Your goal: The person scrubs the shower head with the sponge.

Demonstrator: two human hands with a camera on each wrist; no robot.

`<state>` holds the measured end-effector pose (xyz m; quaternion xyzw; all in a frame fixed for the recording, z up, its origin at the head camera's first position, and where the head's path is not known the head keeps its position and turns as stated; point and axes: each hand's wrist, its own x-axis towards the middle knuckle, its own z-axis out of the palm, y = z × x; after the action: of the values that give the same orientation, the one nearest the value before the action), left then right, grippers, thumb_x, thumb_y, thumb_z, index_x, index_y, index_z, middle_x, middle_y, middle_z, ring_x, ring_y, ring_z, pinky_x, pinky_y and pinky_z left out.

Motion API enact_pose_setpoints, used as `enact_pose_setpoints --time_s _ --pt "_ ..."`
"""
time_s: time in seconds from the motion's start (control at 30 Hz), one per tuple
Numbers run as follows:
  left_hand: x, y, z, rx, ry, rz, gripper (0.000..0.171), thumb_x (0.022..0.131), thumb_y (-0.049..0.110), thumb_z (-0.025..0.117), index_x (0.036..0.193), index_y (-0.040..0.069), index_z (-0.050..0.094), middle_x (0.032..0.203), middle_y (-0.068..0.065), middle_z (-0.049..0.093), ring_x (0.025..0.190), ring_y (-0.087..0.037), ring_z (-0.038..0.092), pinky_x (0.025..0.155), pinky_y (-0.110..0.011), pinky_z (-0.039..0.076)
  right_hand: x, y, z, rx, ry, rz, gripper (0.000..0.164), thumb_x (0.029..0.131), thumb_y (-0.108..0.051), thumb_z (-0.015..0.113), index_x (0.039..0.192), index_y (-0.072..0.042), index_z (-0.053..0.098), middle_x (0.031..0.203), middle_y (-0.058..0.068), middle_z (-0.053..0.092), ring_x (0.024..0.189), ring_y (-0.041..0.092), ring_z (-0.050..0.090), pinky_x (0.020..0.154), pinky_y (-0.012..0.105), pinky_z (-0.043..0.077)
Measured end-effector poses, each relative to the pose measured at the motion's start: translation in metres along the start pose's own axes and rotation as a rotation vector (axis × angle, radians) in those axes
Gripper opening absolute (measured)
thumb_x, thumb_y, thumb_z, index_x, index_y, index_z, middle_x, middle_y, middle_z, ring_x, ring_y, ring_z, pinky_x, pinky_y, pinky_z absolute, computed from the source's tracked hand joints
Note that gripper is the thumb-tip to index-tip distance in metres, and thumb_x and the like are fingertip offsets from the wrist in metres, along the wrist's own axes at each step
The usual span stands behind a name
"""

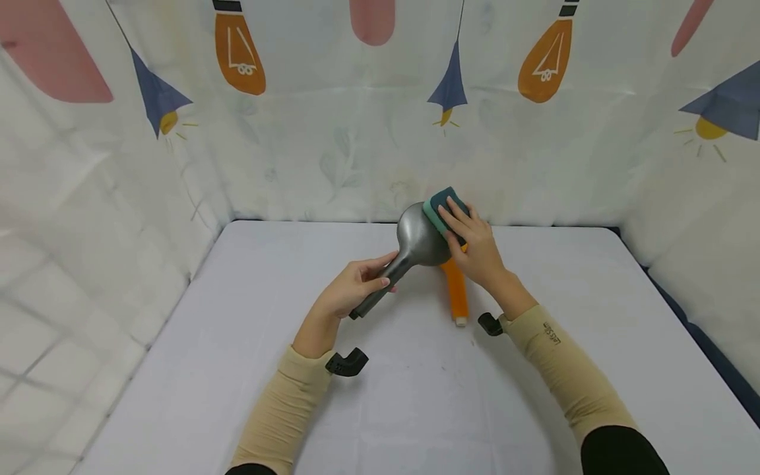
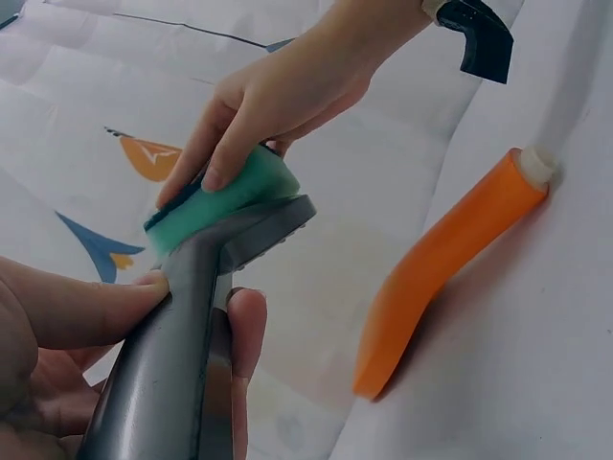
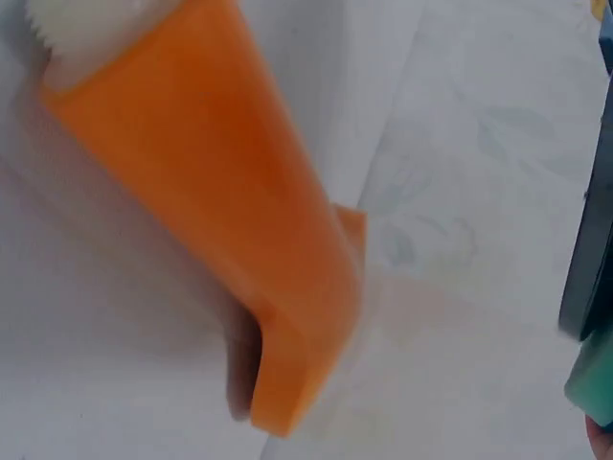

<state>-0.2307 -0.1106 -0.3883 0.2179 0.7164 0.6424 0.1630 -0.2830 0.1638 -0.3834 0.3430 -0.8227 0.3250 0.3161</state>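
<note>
My left hand (image 1: 358,285) grips a grey handheld shower head (image 1: 418,234) by its handle, thumb on one side and fingers on the other. In the left wrist view its nozzle face is turned away from me. A green sponge (image 2: 230,203) with a dark scouring side is held by my right hand (image 1: 475,245), thumb on the foam and fingers over the dark side. The sponge's foam lies against the rounded back of the shower head. Below my right hand is an orange, bent-handled object (image 1: 456,290) with a white ribbed end, its far part hidden in the head view.
A white-covered table (image 1: 415,396) spreads under both arms. Behind it hangs a pale fabric wall (image 1: 332,152) printed with lamps and bulbs, and similar fabric runs along both sides. Black camera mounts (image 1: 347,363) sit on the wrists.
</note>
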Motion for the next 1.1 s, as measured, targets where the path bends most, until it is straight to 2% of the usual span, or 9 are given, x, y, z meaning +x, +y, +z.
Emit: enact_pose_setpoints --time_s 0.13,0.3,0.4,0.53,0.6,0.77,0.93,1.0,1.1 --pt "0.000 0.001 0.000 0.013 -0.010 -0.008 0.054 0.104 -0.004 0.052 0.156 0.001 0.039 0.132 -0.034 0.059 0.108 -0.047 0.065 0.087 -0.026 0.050 0.001 -0.010 0.003 -0.061 -0.033 -0.068 0.046 0.094 0.005 0.067 0.140 0.002 0.061 0.147 0.024 0.051 0.133 0.059 0.041 0.094 0.075 0.039" --pt "0.000 0.003 0.001 0.035 -0.020 -0.016 0.053 0.104 -0.003 0.052 0.156 0.000 0.038 0.130 -0.033 0.060 0.102 -0.031 0.070 0.087 -0.029 0.051 0.001 -0.017 0.006 -0.130 -0.102 -0.209 0.048 0.092 0.001 0.071 0.140 -0.002 0.062 0.148 0.023 0.051 0.133 0.060 0.041 0.091 0.073 0.040" --pt "-0.001 0.003 0.002 0.039 -0.021 -0.016 0.053 0.104 -0.003 0.053 0.156 0.000 0.039 0.128 -0.033 0.061 0.101 -0.029 0.070 0.087 -0.029 0.050 0.004 -0.011 0.005 -0.127 -0.099 -0.196 0.049 0.091 0.002 0.071 0.139 -0.003 0.063 0.148 0.021 0.052 0.134 0.058 0.042 0.093 0.072 0.040" --pt "-0.002 0.004 0.002 0.030 -0.026 -0.005 0.053 0.104 -0.003 0.053 0.155 0.000 0.040 0.132 -0.030 0.061 0.105 -0.037 0.069 0.088 -0.028 0.051 0.007 -0.002 0.001 -0.123 -0.054 -0.114 0.048 0.092 0.003 0.070 0.139 -0.002 0.063 0.148 0.020 0.053 0.135 0.055 0.043 0.097 0.073 0.039" --pt "-0.003 0.005 0.002 0.034 -0.025 -0.003 0.053 0.104 -0.003 0.054 0.155 0.000 0.040 0.131 -0.030 0.061 0.105 -0.039 0.068 0.088 -0.028 0.051 0.008 -0.001 0.001 -0.136 -0.036 -0.109 0.047 0.092 0.003 0.070 0.138 -0.002 0.064 0.147 0.020 0.054 0.134 0.055 0.043 0.098 0.072 0.038" --pt "-0.005 0.007 0.002 0.078 -0.001 0.014 0.053 0.103 -0.004 0.054 0.154 -0.001 0.042 0.120 -0.030 0.066 0.101 -0.036 0.068 0.086 -0.030 0.049 0.008 -0.014 0.007 -0.173 -0.018 -0.239 0.047 0.089 0.001 0.073 0.135 -0.003 0.067 0.143 0.022 0.057 0.131 0.059 0.044 0.094 0.070 0.040" --pt "-0.004 0.007 0.002 0.091 -0.009 0.026 0.053 0.102 -0.005 0.055 0.154 -0.003 0.041 0.123 -0.029 0.066 0.099 -0.030 0.069 0.085 -0.031 0.049 0.011 -0.029 0.012 -0.181 -0.047 -0.371 0.047 0.087 -0.001 0.076 0.133 -0.006 0.069 0.141 0.019 0.060 0.128 0.059 0.047 0.088 0.067 0.044" --pt "-0.004 0.006 0.002 0.094 -0.006 0.031 0.053 0.102 -0.005 0.055 0.153 -0.003 0.041 0.124 -0.028 0.066 0.098 -0.028 0.069 0.084 -0.031 0.049 0.013 -0.031 0.011 -0.174 -0.060 -0.377 0.047 0.087 -0.001 0.077 0.133 -0.006 0.069 0.141 0.019 0.060 0.128 0.059 0.047 0.089 0.068 0.045" --pt "-0.004 0.007 0.004 0.118 0.017 0.031 0.053 0.101 -0.006 0.056 0.153 0.000 0.044 0.114 -0.026 0.070 0.096 -0.028 0.068 0.082 -0.032 0.048 0.017 -0.029 0.007 -0.159 -0.054 -0.327 0.046 0.087 0.001 0.077 0.132 -0.005 0.070 0.140 0.020 0.060 0.129 0.060 0.046 0.092 0.070 0.042"
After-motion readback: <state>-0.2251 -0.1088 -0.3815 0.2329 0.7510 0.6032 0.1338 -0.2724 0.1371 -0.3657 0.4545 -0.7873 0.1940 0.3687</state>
